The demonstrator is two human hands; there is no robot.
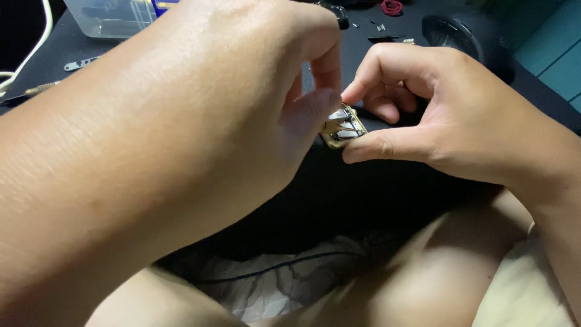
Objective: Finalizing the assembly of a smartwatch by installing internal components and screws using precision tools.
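A small tan circuit part with metal contacts and thin wires sits between both hands, just above the front edge of a black table. My left hand fills the left and middle of the head view; its thumb and forefinger pinch the part's left side. My right hand comes in from the right, with thumb below and forefinger above the part's right side. Most of the part is hidden by the fingertips.
A clear plastic box stands at the back left beside a white cable. A small metal strip lies near it. A round black object and a red coil are at the back right. My legs are below.
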